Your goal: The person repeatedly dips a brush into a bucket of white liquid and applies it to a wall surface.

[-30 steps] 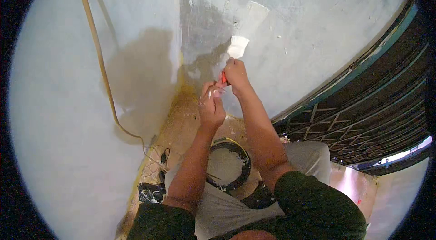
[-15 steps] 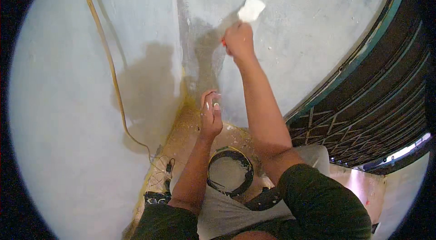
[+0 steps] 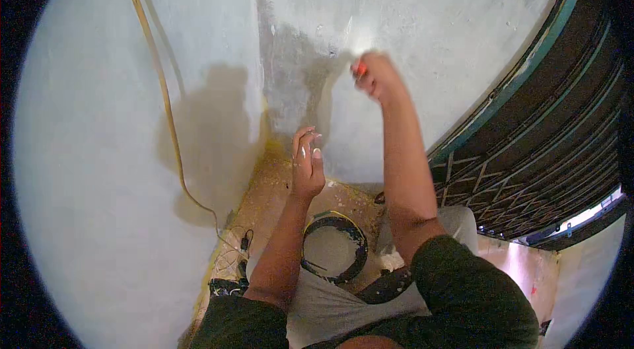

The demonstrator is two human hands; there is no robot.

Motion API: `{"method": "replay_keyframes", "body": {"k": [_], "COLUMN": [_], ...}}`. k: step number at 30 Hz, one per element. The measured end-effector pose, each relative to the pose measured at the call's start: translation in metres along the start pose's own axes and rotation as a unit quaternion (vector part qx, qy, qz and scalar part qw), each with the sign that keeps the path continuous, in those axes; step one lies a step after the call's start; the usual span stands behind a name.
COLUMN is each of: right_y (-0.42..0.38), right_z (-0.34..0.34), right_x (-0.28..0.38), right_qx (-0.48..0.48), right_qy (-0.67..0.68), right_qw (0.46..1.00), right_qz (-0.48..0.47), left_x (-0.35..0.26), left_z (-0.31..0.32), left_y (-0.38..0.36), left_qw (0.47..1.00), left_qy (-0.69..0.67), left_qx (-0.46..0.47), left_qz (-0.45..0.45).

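Observation:
My right hand is closed on the red handle of a putty knife, up against the grey-white wall. The knife's blade is blurred, and a bright white patch shows on the wall just above the hand. Lower down, near the wall corner, my left hand is raised with fingers slightly bent and thumb apart. White smears mark its fingers, and I see nothing held in it. Below it on the floor stands a black bucket with grey material inside.
A tan cable runs down the left wall to a dark plug and tangled wires on the floor. A dark folding metal gate with a teal frame stands at the right. My legs flank the bucket.
My right hand has moved right and slightly down with the putty knife. Its white-coated blade was plainly visible before and is now blurred. The left hand has barely moved.

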State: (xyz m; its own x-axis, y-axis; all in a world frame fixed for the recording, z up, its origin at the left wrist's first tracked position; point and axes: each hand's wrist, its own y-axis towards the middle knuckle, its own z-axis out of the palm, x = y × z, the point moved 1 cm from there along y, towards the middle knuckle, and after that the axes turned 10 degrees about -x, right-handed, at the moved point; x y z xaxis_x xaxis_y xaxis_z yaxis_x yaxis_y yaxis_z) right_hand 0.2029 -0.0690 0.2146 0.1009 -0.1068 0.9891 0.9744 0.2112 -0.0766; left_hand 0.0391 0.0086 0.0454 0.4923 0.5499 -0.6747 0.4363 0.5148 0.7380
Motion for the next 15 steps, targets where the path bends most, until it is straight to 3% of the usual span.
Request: {"method": "replay_keyframes", "body": {"k": [1, 3, 5, 7, 9, 10, 12, 14, 15], "right_y": [-0.001, -0.017, -0.033, -0.040, -0.019, -0.006, 0.019, 0.019, 0.018], "right_z": [0.003, 0.021, 0.039, 0.055, 0.064, 0.065, 0.063, 0.060, 0.054], "right_x": [0.033, 0.076, 0.086, 0.080, 0.036, 0.012, -0.062, -0.130, -0.156], "right_qx": [0.064, 0.084, 0.069, 0.027, 0.052, 0.043, -0.027, -0.062, -0.020], "right_qy": [-0.019, 0.017, 0.008, -0.099, -0.132, -0.220, -0.221, -0.187, -0.226], "right_qw": [0.998, 0.993, 0.991, 0.972, 0.962, 0.952, 0.935, 0.958, 0.964], "right_qz": [-0.012, -0.085, -0.111, -0.210, -0.234, -0.207, -0.277, -0.210, -0.137], "left_x": [0.000, -0.001, -0.001, -0.001, 0.001, 0.003, 0.008, 0.009, 0.008], "left_z": [-0.001, -0.003, -0.004, -0.004, -0.005, -0.005, -0.003, -0.004, -0.006], "left_y": [0.000, -0.002, -0.001, 0.000, 0.002, 0.001, 0.000, 0.002, 0.002], "left_qw": [1.000, 1.000, 1.000, 1.000, 1.000, 1.000, 0.998, 0.998, 0.997], "left_qy": [0.001, 0.018, 0.011, 0.003, 0.008, 0.010, 0.021, 0.028, 0.033], "left_qx": [-0.001, 0.018, 0.016, 0.014, -0.012, -0.012, -0.052, -0.060, -0.067], "left_qz": [-0.001, -0.012, -0.014, -0.015, 0.000, -0.001, -0.001, 0.006, 0.012]}}
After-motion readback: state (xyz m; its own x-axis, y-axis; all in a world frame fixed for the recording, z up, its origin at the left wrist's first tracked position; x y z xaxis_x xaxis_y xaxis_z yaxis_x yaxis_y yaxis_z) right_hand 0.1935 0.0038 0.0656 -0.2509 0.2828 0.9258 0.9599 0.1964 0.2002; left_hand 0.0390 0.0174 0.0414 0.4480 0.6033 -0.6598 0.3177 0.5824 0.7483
